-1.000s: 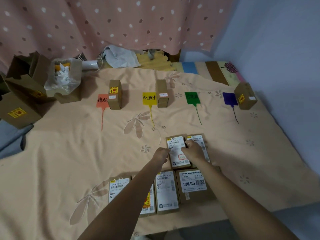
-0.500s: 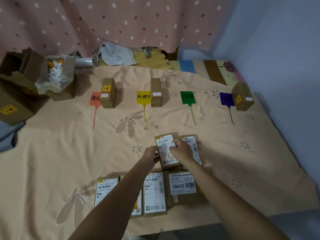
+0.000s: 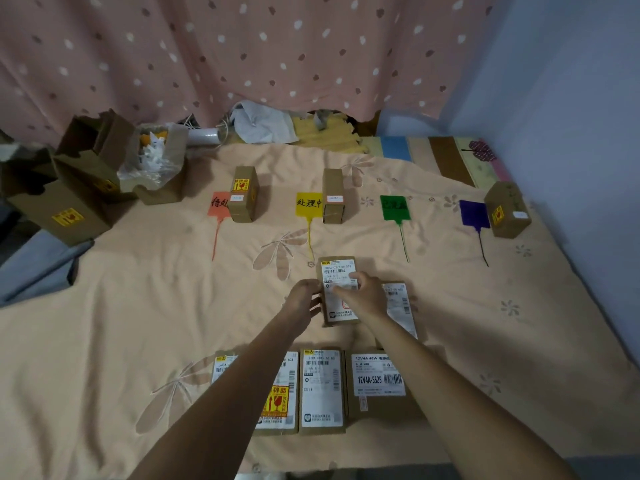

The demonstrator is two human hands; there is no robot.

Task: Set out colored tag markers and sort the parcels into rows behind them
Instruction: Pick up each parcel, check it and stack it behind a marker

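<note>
Both hands hold one small labelled parcel (image 3: pixel 337 271) over the peach sheet: my left hand (image 3: pixel 304 299) grips its left edge, my right hand (image 3: pixel 363 296) its right side. Another parcel (image 3: pixel 401 310) lies just to its right. Several more parcels (image 3: pixel 322 389) lie in a row near the front edge. Farther back lie the red tag (image 3: pixel 217 204), yellow tag (image 3: pixel 308 204), green tag (image 3: pixel 394 207) and purple tag (image 3: pixel 473 214). One upright parcel stands by the red tag (image 3: pixel 244 199), one by the yellow (image 3: pixel 333 195), one by the purple (image 3: pixel 507 209).
Open cardboard boxes (image 3: pixel 62 202) and a bag of white plastic pieces (image 3: pixel 152 161) crowd the back left. A pink dotted curtain (image 3: pixel 242 53) hangs behind, with crumpled paper (image 3: pixel 259 124) below it. A blue wall (image 3: pixel 571 133) borders the right side.
The parcel between my hands has lifted off the sheet and shifted slightly away from the one beside it. My head view has moved a little to the right.
</note>
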